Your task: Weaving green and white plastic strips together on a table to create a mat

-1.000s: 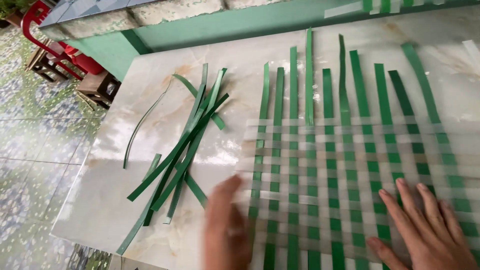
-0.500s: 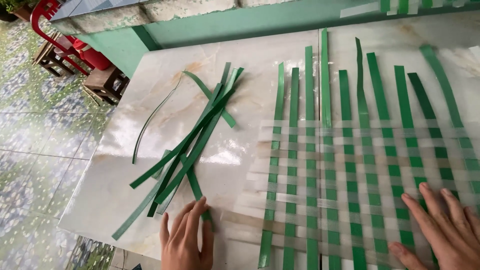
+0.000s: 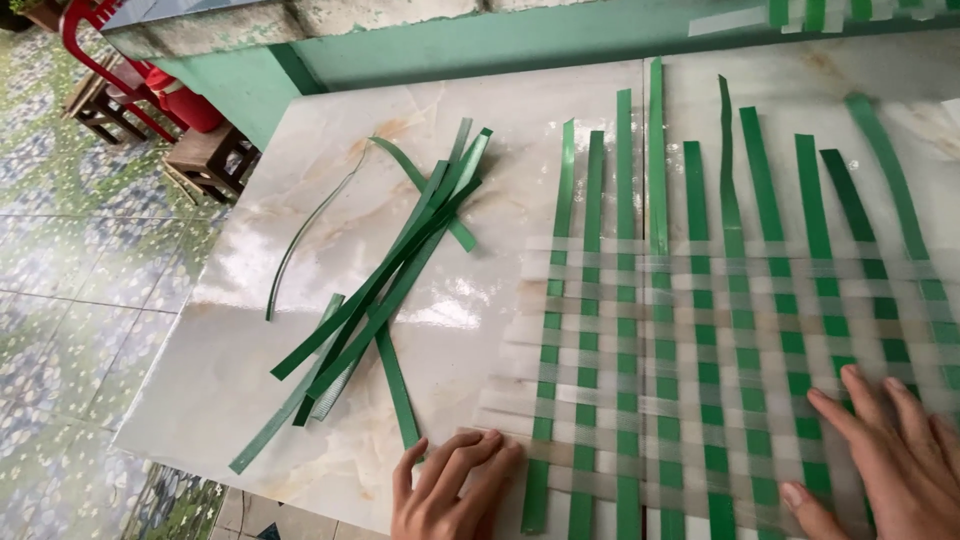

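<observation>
A flat weave of upright green strips and clear crosswise strips lies on the right half of a pale marble tabletop. My left hand rests at the table's near edge, fingertips touching the ends of the lowest clear strips at the weave's left side. It holds nothing. My right hand presses flat, fingers spread, on the weave's lower right part. A loose pile of green strips lies to the left of the weave, just beyond my left hand.
A green-painted wall runs along the table's far side. At the upper left stand a red chair and a low wooden stool on a patterned tile floor. The table's left edge drops off to that floor.
My left hand slid left off the weave to the near edge by the clear strips' ends. The right hand has shifted little. The view has shifted, showing more floor at the left.
</observation>
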